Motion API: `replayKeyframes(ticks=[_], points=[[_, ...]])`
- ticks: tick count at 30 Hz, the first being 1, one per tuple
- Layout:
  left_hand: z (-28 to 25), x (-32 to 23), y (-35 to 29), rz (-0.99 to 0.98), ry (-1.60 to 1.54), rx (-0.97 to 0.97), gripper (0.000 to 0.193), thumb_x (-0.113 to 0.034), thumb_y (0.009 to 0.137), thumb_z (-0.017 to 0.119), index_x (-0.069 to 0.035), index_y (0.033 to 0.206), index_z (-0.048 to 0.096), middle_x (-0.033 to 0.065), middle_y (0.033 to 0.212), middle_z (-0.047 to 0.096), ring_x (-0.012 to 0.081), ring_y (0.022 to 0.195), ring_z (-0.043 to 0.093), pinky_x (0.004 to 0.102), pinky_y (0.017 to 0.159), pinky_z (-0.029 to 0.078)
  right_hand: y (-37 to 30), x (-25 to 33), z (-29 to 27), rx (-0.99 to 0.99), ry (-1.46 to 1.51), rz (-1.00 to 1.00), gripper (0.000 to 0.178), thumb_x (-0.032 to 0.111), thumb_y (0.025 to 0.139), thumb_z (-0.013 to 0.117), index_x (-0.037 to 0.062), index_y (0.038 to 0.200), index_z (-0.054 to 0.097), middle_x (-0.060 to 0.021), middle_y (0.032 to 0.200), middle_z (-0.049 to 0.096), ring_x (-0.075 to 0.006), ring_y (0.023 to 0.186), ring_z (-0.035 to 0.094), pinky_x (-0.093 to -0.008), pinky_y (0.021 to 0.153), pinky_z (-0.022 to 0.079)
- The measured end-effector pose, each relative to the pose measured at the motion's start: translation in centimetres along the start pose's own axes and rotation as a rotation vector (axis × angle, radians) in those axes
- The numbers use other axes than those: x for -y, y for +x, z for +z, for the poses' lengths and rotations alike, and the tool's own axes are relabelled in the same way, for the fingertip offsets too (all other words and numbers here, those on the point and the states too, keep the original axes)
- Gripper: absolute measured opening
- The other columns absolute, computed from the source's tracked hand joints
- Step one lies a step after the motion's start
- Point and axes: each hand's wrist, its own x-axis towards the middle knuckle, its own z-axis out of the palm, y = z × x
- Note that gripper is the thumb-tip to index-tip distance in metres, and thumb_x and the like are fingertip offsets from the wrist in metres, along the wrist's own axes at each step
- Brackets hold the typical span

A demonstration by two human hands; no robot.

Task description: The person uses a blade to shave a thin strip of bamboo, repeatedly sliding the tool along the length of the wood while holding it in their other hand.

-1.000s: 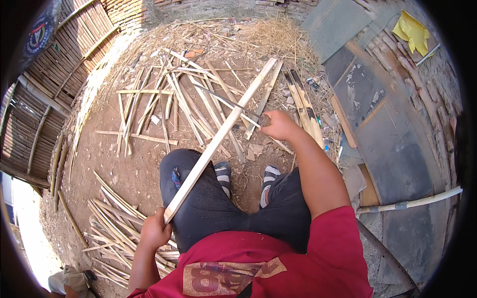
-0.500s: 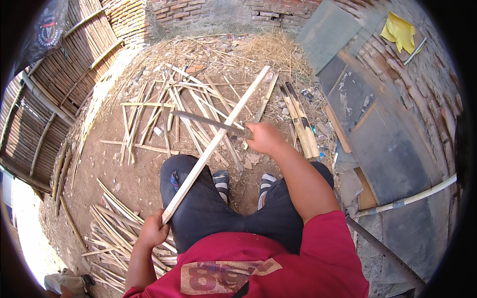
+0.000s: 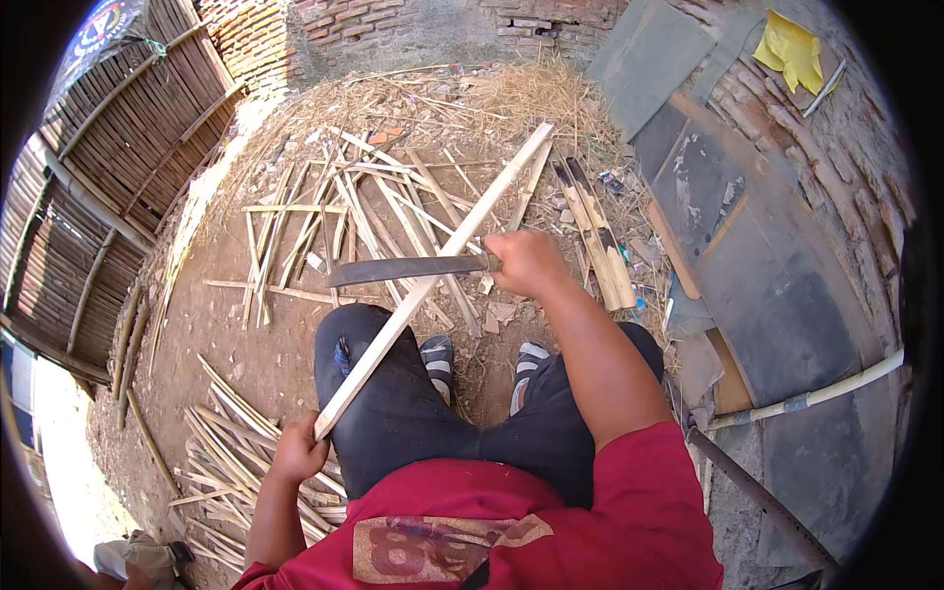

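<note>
A long, pale bamboo strip point(image 3: 383, 339) slants across my left thigh, its far end raised up and to the right. Near its lower end, my left hand point(image 3: 300, 447) is closed around it. My right hand point(image 3: 531, 264) grips the handle of a machete point(image 3: 408, 269). The dark blade points left and crosses over the strip at about its middle, with its broad side showing. Whether the edge bites into the strip I cannot tell.
Cut bamboo strips point(image 3: 374, 216) lie scattered ahead; another heap point(image 3: 231, 462) is at my left. Split bamboo pieces point(image 3: 598, 241) rest right of my feet. Dark boards point(image 3: 777, 275) lean on the right wall, near a pale pole point(image 3: 806, 393). Part of another person point(image 3: 138, 559) shows lower left.
The machete's tip has dropped and its blade has turned, showing more of its flat side. The strip's far end has shifted slightly right, its near end slightly left with my left hand.
</note>
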Motion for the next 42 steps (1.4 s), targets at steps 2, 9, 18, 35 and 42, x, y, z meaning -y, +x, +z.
replayKeyframes(ticks=[2,9,18,35,42], points=[[0.5,-0.7,0.7,-0.039,-0.013,0.03,0.029,-0.005,0.079,0.061,-0.001,0.107,0.063,0.0273,0.082,0.067,0.0455,0.08,0.068,0.0474,0.071,0.053,-0.4,-4.4,1.4,-0.113,0.252,0.408,0.051,0.024,0.081,0.075,0.0028,0.127,0.066,-0.022,0.093,0.074,-0.0373,0.087,0.072,-0.0451,0.079,0.056],[0.0,-0.5,0.1,0.002,-0.003,-0.015,0.023,-0.007,0.081,0.062,-0.003,0.104,0.063,0.0264,0.08,0.066,0.0461,0.079,0.067,0.0474,0.071,0.053,0.2,-3.5,0.5,-0.128,0.387,0.409,0.049,0.024,0.081,0.074,0.0067,0.126,0.068,-0.021,0.086,0.072,-0.0373,0.081,0.071,-0.0458,0.074,0.055],[-0.9,-1.2,1.1,0.05,0.065,0.022,0.023,-0.008,0.079,0.063,-0.004,0.102,0.064,0.0261,0.08,0.066,0.0468,0.081,0.067,0.0491,0.071,0.054,0.1,-8.8,0.2,-0.216,0.356,0.456,0.03,0.022,0.08,0.07,0.0095,0.106,0.071,-0.0195,0.089,0.072,-0.0385,0.084,0.069,-0.0472,0.076,0.055],[0.4,-1.7,0.8,0.026,0.002,-0.002,0.031,-0.008,0.079,0.061,-0.001,0.109,0.06,0.0289,0.08,0.065,0.0497,0.082,0.065,0.0549,0.074,0.05,0.8,-1.5,4.3,0.029,0.323,0.15,0.041,0.025,0.076,0.073,0.0044,0.111,0.07,-0.0219,0.093,0.073,-0.0398,0.089,0.071,-0.0477,0.081,0.056],[-0.2,-3.2,1.8,-0.076,-0.006,0.109,0.034,-0.011,0.081,0.06,0.001,0.112,0.058,0.0316,0.085,0.065,0.0513,0.086,0.064,0.0547,0.077,0.051,1.1,0.2,5.6,0.34,0.415,0.148,0.049,0.022,0.077,0.071,0.0082,0.124,0.069,-0.0237,0.095,0.073,-0.0406,0.091,0.071,-0.0481,0.081,0.056]])
